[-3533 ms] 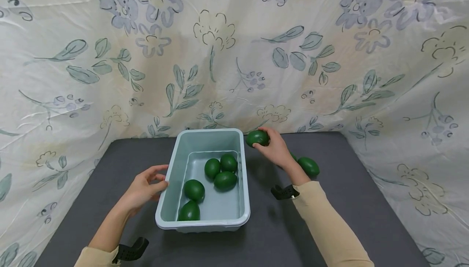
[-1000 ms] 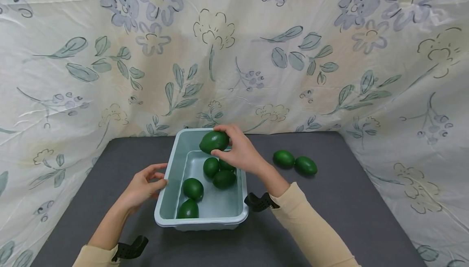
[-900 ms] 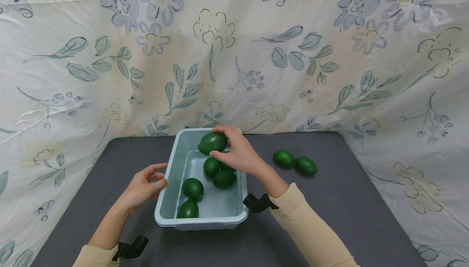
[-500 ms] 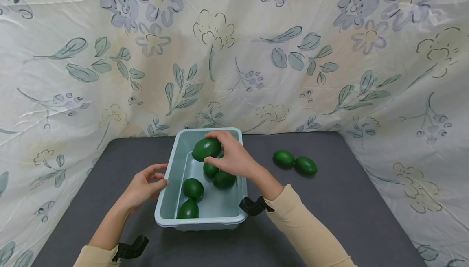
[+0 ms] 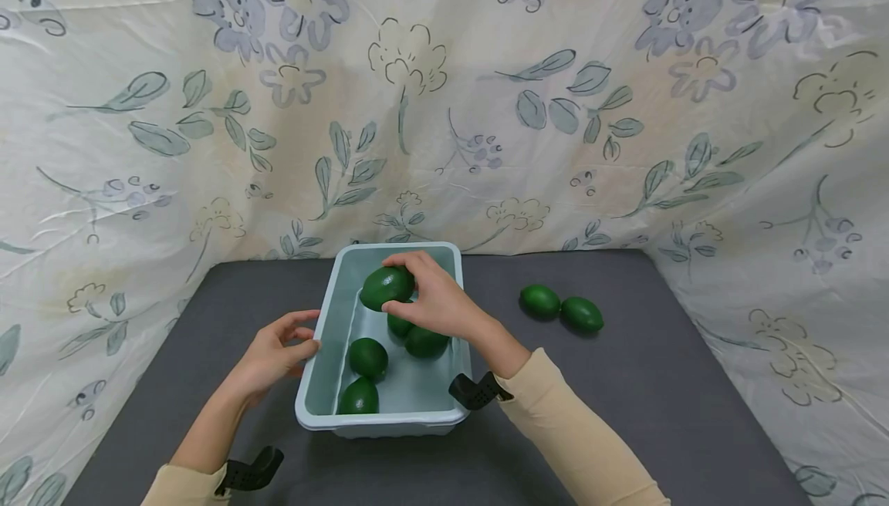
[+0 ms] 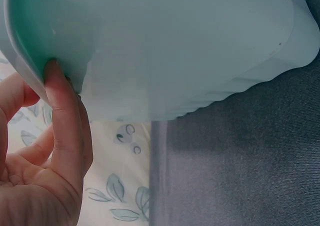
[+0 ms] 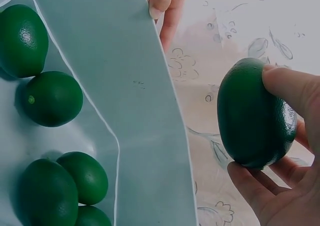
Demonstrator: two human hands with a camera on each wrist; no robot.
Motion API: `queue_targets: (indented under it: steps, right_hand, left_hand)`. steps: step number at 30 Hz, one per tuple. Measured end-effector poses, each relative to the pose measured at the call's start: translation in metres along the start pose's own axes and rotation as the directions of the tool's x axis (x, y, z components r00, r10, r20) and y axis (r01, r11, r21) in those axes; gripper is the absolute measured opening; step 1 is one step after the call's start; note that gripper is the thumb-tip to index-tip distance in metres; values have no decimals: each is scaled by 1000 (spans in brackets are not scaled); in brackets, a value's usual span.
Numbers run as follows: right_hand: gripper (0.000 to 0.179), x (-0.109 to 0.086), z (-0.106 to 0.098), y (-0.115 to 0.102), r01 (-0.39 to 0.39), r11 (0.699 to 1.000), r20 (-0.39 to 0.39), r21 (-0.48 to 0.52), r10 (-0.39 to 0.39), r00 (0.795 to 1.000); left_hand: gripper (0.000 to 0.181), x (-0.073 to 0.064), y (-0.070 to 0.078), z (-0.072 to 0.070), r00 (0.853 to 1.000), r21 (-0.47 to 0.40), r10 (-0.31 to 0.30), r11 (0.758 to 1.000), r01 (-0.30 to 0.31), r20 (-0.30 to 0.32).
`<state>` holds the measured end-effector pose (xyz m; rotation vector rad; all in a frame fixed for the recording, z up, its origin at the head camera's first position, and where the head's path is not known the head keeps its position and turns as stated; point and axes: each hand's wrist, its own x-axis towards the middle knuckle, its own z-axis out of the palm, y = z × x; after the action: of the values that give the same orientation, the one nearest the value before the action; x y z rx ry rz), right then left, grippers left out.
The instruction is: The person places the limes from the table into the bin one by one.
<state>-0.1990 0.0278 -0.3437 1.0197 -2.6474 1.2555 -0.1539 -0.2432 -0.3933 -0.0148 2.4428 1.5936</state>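
Observation:
A pale teal plastic bin [image 5: 310, 379] stands on the dark grey table and holds several green lime-like fruits [image 5: 368, 357]. My right hand [image 5: 434, 307] grips one more green fruit [image 5: 385, 287] [image 7: 252, 116] over the far part of the bin. My left hand [image 5: 274, 353] rests against the bin's left rim, thumb on the edge [image 6: 65, 111]. The bin's wall [image 6: 190, 51] fills the left wrist view. In the right wrist view, several fruits [image 7: 50, 98] lie on the bin floor below the held one.
Two more green fruits [image 5: 540, 300] [image 5: 582, 314] lie side by side on the table right of the bin. A floral cloth [image 5: 444, 105] hangs behind and along both sides of the grey table [image 5: 625, 398].
My right hand carried the green fruit from the table right of the bin to above it, then lowered it leftward into the far part. The left hand stayed on the rim.

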Motion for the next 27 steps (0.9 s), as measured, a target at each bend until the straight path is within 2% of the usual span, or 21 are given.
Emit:
queue_targets:
  steps: [15,27]
  right_hand:
    - [54,6,8,14,-69,997,38,41,68,997]
    - [65,9,1,17,-36,999,39,10,35,999]
  left_hand:
    - [55,0,-1,1,1000,-5,2,1000,-2,-5]
    - [55,1,-1,1,1000,-2,-4,1000,4,-10]
